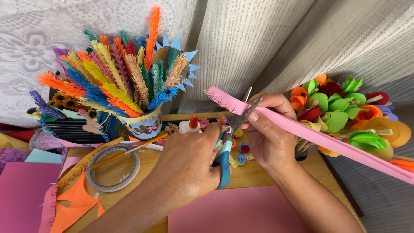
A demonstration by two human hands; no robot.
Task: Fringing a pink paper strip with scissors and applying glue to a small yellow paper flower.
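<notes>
A: What's in hand right now?

B: Fringing, by my reading. The long folded strip of pink paper [327, 140] runs from the lower right up to the middle, and its far end already carries a row of fine cuts. The right hand [269, 133] pinches the strip just behind that fringe, thumb on top, fingers curled beneath. The left hand [189, 162] is wrapped through the loops of the blue-handled steel scissors [230, 138], whose blades stand parted across the strip's edge.

A: What does the next snip call for?

B: I'd judge a short close of the blades that stops before the fold, then a small feed of the strip past them. Even spacing matters most.

A: What else is around, big things first?

B: The pale ribbed curtain [302, 39] hangs behind. A wooden table [258, 174] carries a flat pink paper sheet [237, 211]. On the left stands a cup crammed with fringed paper feathers in many colours [120, 82]; on the right, a bunch of rolled paper flowers [345, 108]. Nearer lie a roll of clear tape [113, 168], a small white glue bottle with a red cap [189, 125], and tiny quilled rosettes [243, 149].

A: Anything in the way?

B: The flowers sit just beside the trailing strip and could snag it; the glue bottle is near the scissor tips.
</notes>
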